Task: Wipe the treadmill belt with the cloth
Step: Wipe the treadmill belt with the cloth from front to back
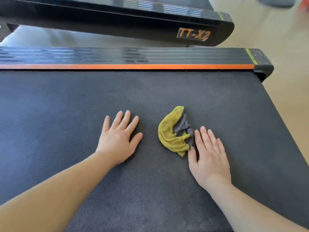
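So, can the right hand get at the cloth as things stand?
Probably yes: the right hand lies flat on the belt right beside the cloth, with nothing between them.

1. The treadmill belt (83,97) is dark charcoal, with a fine dotted weave pattern all over.
2. The cloth (168,133), just toward 3 o'clock from the belt's middle, is mustard yellow-green on one face and grey on the other.
3. A bright orange stripe (127,66) edges the belt at 12 o'clock.
4. The side rail (184,56) beyond is black with lengthwise ribs; a thin yellow-green line (250,55) crosses its 3 o'clock end.
5. The second treadmill (117,22) at 12 o'clock is black, and its label (194,34) is lettered "TT-X2" in orange.
6. The floor (267,30) is pale beige.
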`<state>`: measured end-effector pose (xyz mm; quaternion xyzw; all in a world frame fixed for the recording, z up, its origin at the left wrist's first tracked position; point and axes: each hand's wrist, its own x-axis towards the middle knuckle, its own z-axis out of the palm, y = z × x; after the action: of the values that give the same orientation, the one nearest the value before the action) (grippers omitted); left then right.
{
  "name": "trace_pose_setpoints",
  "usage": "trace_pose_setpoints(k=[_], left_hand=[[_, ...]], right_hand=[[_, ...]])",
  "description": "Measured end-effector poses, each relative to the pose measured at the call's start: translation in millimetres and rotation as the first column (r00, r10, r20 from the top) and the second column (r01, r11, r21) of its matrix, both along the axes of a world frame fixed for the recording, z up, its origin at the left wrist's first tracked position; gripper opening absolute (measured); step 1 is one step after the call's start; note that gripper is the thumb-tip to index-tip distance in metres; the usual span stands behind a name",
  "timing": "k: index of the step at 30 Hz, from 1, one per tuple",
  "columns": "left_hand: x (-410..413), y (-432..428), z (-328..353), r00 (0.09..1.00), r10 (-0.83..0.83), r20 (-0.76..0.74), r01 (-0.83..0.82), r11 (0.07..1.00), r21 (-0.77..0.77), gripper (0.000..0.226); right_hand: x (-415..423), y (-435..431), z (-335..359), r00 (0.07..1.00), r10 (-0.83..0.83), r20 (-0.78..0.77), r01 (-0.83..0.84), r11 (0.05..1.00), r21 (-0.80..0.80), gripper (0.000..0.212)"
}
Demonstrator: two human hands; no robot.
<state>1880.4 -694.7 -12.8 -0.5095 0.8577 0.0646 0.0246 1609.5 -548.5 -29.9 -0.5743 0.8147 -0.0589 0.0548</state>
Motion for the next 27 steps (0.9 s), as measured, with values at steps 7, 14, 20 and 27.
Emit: trace_pose_setpoints(k=[7, 14, 20, 27], left_hand=[[6.2, 1.1, -4.7, 0.993, 0.063, -0.097, -0.063, 0.998, 0.011, 0.068], [8.6, 0.0, -6.3, 0.99, 0.061, -0.126, -0.061, 0.998, 0.008, 0.069], [8.7, -2.9, -7.7, 0.986, 0.069, -0.149, -0.067, 0.998, 0.013, 0.069], [6.5, -4.7, -5.1, 0.983, 0.074, -0.166, -0.068, 0.997, 0.04, 0.07]], right_hand=[[-1.2, -17.2, 13.9, 0.984, -0.078, 0.163, 0.109, 0.975, -0.195, 0.067], [35.7, -59.1, 26.5, 0.88, 0.475, 0.017, -0.475, 0.88, -0.008, 0.061], [-7.7, -126.4, 10.9, 0.813, 0.582, -0.036, -0.577, 0.812, 0.086, 0.053], [39.2, -230.9, 12.6, 0.998, -0.026, -0.062, 0.03, 0.997, 0.065, 0.058]])
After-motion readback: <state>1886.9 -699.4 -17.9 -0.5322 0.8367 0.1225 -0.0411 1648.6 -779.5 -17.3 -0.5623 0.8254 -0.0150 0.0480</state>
